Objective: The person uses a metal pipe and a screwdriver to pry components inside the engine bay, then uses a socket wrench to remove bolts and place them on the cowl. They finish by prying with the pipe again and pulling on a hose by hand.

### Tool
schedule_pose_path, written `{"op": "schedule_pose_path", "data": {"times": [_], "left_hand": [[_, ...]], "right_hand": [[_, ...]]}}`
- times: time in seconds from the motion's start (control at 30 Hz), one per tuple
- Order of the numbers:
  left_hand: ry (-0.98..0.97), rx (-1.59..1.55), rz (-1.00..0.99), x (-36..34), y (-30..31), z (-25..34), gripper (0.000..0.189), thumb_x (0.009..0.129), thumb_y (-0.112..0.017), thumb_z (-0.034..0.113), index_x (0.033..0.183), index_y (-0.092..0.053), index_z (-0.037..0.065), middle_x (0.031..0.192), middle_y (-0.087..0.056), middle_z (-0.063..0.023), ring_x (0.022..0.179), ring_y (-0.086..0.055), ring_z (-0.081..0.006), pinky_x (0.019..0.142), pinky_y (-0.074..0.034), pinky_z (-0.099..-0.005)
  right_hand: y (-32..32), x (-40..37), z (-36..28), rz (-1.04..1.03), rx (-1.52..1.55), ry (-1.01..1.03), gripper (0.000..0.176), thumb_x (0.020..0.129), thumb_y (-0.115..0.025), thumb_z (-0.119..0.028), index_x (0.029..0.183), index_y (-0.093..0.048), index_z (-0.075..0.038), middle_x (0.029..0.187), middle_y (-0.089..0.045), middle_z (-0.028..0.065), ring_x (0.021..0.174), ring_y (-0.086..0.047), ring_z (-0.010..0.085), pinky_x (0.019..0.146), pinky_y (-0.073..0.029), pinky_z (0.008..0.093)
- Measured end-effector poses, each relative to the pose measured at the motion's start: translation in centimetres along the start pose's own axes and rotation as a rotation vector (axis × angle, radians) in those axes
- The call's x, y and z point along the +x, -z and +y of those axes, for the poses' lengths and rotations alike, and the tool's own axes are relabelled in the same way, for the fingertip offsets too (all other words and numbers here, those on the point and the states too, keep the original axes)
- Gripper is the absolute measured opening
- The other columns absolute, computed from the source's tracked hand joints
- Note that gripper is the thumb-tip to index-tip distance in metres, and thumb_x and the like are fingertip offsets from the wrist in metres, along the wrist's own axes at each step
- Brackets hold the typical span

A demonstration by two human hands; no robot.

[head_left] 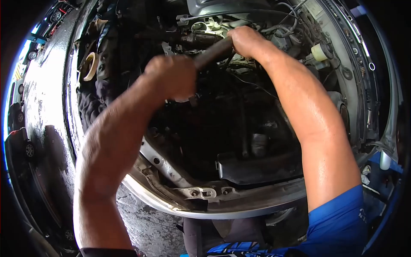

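While our left hand (pixel 173 77) and right hand (pixel 247 42) close round it, a dark, metal-looking round bar (pixel 214 52) slants forward-right between our fingers.

You have a thick, dark, straight-looking tube (pixel 214 52) slanting above the engine bay (pixel 165 165), its middle bare and both ends hidden in your grip.

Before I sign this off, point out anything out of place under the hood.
A loose yellowish ring, possibly tape, sits at the left of the engine bay; it doesn't look like a car part. Shadow hides much else.
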State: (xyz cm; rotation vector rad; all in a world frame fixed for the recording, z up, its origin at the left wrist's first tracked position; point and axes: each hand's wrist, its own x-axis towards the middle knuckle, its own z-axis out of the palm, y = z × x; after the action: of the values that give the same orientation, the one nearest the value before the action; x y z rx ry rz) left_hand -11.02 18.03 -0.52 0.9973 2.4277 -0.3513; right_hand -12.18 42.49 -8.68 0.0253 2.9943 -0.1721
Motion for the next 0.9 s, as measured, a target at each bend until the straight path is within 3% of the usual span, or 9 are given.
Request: {"op": "schedule_pose_path", "data": {"times": [0.1,0.23,0.3,0.4,0.53,0.6,0.73,0.8,0.9], "left_hand": [[0.021,-0.378,-0.066,-2.2,-2.1,5.3,0.048,0.086,-0.063,0.027,0.12,-0.055,-0.005,0.113,-0.068,-0.0252,0.106,-0.067,-0.0413,0.091,-0.054,-0.0472],[-0.041,-0.354,-0.114,-1.6,-1.6,4.5,0.054,0.087,-0.064,0.031,0.125,-0.052,-0.006,0.114,-0.067,-0.0278,0.108,-0.066,-0.0423,0.091,-0.054,-0.0491],[0.071,0.082,0.131,-0.4,-1.2,0.6,0.055,0.086,-0.068,0.032,0.127,-0.054,-0.001,0.108,-0.069,-0.0213,0.1,-0.07,-0.0354,0.081,-0.056,-0.0487],[0.193,0.325,0.869,5.2,-1.2,-7.0,0.037,0.086,-0.068,0.024,0.12,-0.06,0.012,0.111,-0.069,-0.0096,0.104,-0.069,-0.0299,0.096,-0.048,-0.0533],[0.037,0.063,-0.099,2.5,1.3,-1.2,0.046,0.085,-0.068,0.03,0.126,-0.061,0.011,0.116,-0.069,-0.0136,0.107,-0.069,-0.0317,0.09,-0.054,-0.0492],[-0.09,-0.351,-0.168,-1.2,0.0,4.1,0.051,0.084,-0.068,0.035,0.123,-0.06,0.002,0.112,-0.069,-0.02,0.104,-0.069,-0.0376,0.086,-0.055,-0.0466],[-0.097,-0.579,-0.188,-1.2,-2.0,6.0,0.054,0.085,-0.067,0.032,0.124,-0.054,-0.004,0.115,-0.067,-0.0243,0.113,-0.064,-0.0394,0.094,-0.051,-0.0453],[0.052,-0.444,-0.08,-0.9,-1.3,3.0,0.044,0.086,-0.066,0.025,0.121,-0.056,0.0,0.113,-0.068,-0.0211,0.111,-0.065,-0.0373,0.093,-0.05,-0.0458],[0.231,0.142,0.437,-0.1,-0.9,-4.5,0.03,0.084,-0.067,0.017,0.112,-0.059,0.009,0.107,-0.069,-0.0125,0.105,-0.067,-0.0289,0.088,-0.049,-0.0448]], "right_hand": [[-0.3,0.5,1.6,0.149,-0.042,0.335,0.02,0.081,-0.061,0.001,0.095,-0.068,-0.01,0.098,-0.064,0.0135,0.1,-0.064,0.0362,0.087,-0.053,0.0438],[0.2,-0.4,1.4,0.046,-0.086,0.245,0.017,0.081,-0.063,-0.003,0.095,-0.068,-0.009,0.096,-0.067,0.0141,0.099,-0.065,0.0364,0.086,-0.053,0.0447],[1.0,-1.0,0.3,-0.081,-0.027,-0.012,0.018,0.085,-0.066,-0.015,0.1,-0.07,-0.006,0.097,-0.071,0.0187,0.099,-0.068,0.0377,0.087,-0.054,0.0453],[1.4,-1.3,-1.9,-0.227,0.077,-0.198,0.024,0.088,-0.066,-0.021,0.102,-0.07,-0.003,0.099,-0.071,0.0219,0.101,-0.068,0.0389,0.088,-0.054,0.0454],[0.5,-1.5,-0.9,-0.029,-0.045,-0.068,0.02,0.088,-0.061,-0.014,0.105,-0.068,-0.004,0.102,-0.069,0.0212,0.102,-0.066,0.0398,0.087,-0.053,0.0473],[0.1,-0.4,0.7,0.098,-0.019,0.263,0.017,0.085,-0.058,-0.005,0.101,-0.066,-0.007,0.104,-0.066,0.0164,0.104,-0.063,0.0374,0.089,-0.052,0.0472],[-0.5,-0.6,2.3,0.129,-0.121,0.398,0.019,0.081,-0.058,0.002,0.096,-0.065,-0.007,0.103,-0.063,0.0144,0.105,-0.06,0.0362,0.092,-0.05,0.0462],[-0.7,-0.9,2.5,0.033,-0.098,0.188,0.019,0.082,-0.06,-0.002,0.099,-0.066,-0.007,0.1,-0.067,0.0209,0.102,-0.062,0.0429,0.087,-0.051,0.0503],[0.1,-1.0,1.2,0.005,0.015,0.011,0.013,0.086,-0.069,-0.013,0.097,-0.065,-0.007,0.098,-0.068,0.0229,0.098,-0.064,0.0435,0.083,-0.051,0.0524]]}}
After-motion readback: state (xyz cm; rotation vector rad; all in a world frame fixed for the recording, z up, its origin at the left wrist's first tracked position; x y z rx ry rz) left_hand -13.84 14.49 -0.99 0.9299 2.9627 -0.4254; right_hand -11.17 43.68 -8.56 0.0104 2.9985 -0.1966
